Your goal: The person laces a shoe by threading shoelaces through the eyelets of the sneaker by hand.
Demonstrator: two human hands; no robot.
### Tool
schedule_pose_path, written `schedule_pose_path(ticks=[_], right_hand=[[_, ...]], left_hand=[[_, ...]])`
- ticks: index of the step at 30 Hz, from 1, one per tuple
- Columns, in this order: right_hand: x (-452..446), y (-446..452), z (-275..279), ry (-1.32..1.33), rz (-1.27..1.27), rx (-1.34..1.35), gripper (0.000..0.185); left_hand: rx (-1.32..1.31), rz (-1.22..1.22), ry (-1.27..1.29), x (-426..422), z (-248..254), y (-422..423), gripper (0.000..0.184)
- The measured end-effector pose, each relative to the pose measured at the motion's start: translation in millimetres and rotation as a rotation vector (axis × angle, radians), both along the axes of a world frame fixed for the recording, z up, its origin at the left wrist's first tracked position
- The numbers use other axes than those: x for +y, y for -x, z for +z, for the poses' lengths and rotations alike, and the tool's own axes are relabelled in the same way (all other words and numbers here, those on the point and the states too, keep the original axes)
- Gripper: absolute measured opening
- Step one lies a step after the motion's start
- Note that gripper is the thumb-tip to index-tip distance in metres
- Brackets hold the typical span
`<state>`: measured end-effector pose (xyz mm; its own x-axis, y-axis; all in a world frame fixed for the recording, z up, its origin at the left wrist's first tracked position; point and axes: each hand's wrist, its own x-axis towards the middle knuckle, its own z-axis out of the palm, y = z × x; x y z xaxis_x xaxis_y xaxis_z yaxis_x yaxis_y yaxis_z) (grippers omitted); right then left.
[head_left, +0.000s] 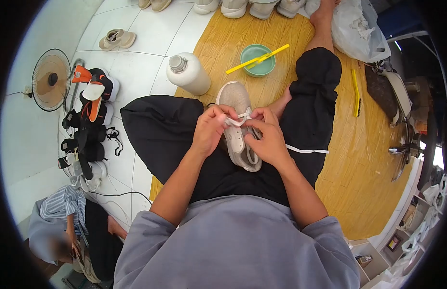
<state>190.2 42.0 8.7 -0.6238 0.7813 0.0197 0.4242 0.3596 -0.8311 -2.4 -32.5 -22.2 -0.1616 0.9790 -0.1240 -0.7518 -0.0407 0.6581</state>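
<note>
A beige sneaker (234, 98) rests between my legs, its toe pointing away from me. A white shoelace (237, 122) runs across its upper eyelets, and one long end lies over my right trouser leg. My left hand (211, 129) is closed, pinching the lace at the left side of the shoe's opening. On the other side, my right hand (269, 139) also has its fingers closed on the lace by the eyelets. The lower eyelets on the left flap show no lace through them.
Ahead stand a white bottle (189, 74) and a green bowl (258, 61) with yellow-handled brushes across it. Another yellow brush (356, 94) lies right. Several shoes (91, 120) and a fan (51, 79) are left. Another person (64, 216) sits lower left. A plastic bag (356, 31) stands upper right.
</note>
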Motion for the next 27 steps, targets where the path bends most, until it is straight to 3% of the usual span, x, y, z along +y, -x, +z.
schedule_pose_path(ticks=[3, 7, 12, 15, 22, 27], right_hand=[[-2, 4, -3, -0.04, 0.005, -0.016, 0.027], [-9, 11, -6, -0.228, 0.0, -0.083, 0.026], [-9, 8, -7, -0.075, -0.045, 0.087, 0.016], [-7, -4, 1, -0.007, -0.027, 0.109, 0.012], [-10, -28, 14, 0.022, 0.049, 0.053, 0.013], [-13, -49, 28, 0.125, 0.153, 0.037, 0.01]], left_hand=[[0.293, 0.082, 0.002, -3, -10, -4, 0.016], [0.347, 0.131, 0.04, -3, -7, -7, 0.031], [0.312, 0.14, 0.098, -5, 16, -8, 0.068], [0.342, 0.076, 0.075, -13, 6, -1, 0.08], [0.57, -0.074, 0.044, -10, 7, -5, 0.088], [0.627, -0.156, 0.104, -5, 7, -2, 0.079]])
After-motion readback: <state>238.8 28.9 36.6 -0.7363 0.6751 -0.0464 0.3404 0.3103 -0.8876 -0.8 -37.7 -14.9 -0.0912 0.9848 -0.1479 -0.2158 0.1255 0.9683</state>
